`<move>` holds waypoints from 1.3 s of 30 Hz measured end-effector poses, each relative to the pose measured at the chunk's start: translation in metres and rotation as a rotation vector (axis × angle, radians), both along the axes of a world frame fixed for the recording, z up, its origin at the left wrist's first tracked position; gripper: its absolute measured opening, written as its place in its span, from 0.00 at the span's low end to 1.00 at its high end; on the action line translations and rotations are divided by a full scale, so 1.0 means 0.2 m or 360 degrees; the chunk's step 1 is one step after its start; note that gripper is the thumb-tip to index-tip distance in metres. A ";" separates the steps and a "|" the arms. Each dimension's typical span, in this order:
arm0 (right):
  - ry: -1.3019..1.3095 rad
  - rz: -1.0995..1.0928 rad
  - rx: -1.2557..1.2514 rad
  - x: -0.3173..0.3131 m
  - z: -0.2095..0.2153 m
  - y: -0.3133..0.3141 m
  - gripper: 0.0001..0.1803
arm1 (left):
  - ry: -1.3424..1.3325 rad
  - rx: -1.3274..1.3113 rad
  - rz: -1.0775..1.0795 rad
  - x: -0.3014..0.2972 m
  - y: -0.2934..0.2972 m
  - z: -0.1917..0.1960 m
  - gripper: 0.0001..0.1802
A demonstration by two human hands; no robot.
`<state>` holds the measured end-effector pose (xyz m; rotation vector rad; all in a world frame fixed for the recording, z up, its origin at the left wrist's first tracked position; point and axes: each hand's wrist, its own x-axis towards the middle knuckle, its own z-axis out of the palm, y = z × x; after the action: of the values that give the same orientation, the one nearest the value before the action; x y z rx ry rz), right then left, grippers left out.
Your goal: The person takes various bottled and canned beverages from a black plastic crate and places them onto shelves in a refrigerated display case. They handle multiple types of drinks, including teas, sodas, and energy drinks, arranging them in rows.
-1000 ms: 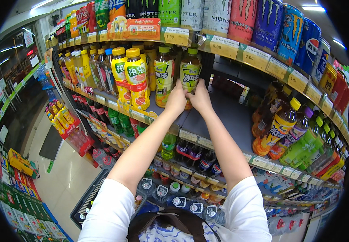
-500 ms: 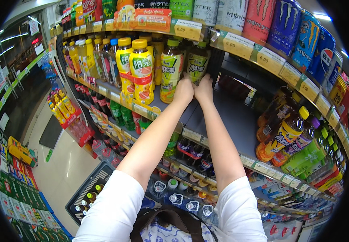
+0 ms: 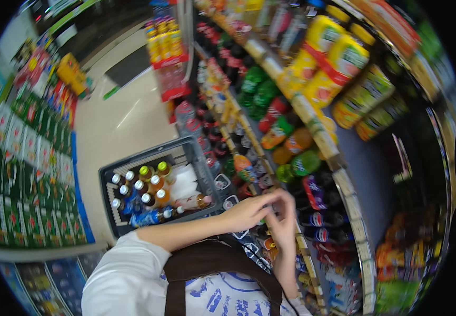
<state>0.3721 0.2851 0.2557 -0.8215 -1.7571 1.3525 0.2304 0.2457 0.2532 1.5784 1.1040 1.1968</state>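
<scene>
In front of my chest, my left hand (image 3: 250,211) and my right hand (image 3: 283,224) come together at the fingertips. The fingers are bent and loosely apart, somewhat blurred, and I see no object in either hand. Behind them stand the lower shelves of bottled drinks, including dark cola bottles (image 3: 320,218) with blue labels. Left of my hands, a grey shopping basket (image 3: 107,197) holds several bottles with white, yellow-green and pink caps. Up on the shelf to the right, two yellow-green labelled bottles (image 3: 366,99) stand beside yellow juice bottles (image 3: 320,89) joined by a red band.
Stacked green drink cartons (image 3: 33,184) line the left side. A pale tiled floor (image 3: 133,113) runs between them and the shelves. Farther off, a red rack (image 3: 172,84) of small yellow bottles stands by the shelf end. Shelf edges with price tags (image 3: 346,189) run along my right.
My hands have left the two yellow-green labelled bottles, which still stand on the shelf, and drawn back together toward my chest. The view has swung left and down, bringing the basket fully in.
</scene>
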 end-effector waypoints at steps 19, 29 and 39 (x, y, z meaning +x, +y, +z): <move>-0.1084 0.1269 -0.0061 -1.29 -1.61 0.16 0.43 | -0.0876 -0.1116 0.2512 -0.75 -0.17 -1.55 0.34; -0.0795 0.1478 -0.0327 -1.68 -1.88 0.05 0.40 | -0.0744 -0.1230 0.2801 -0.85 -0.11 -2.01 0.28; -0.0955 0.1536 -0.0076 -1.53 -1.62 0.19 0.36 | -0.0563 -0.0891 0.2657 -0.67 -0.13 -1.78 0.35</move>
<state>0.0666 0.3232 -0.0683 -0.3954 -2.8114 1.8580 0.0964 0.2195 -0.1027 -0.3018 2.2701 1.7216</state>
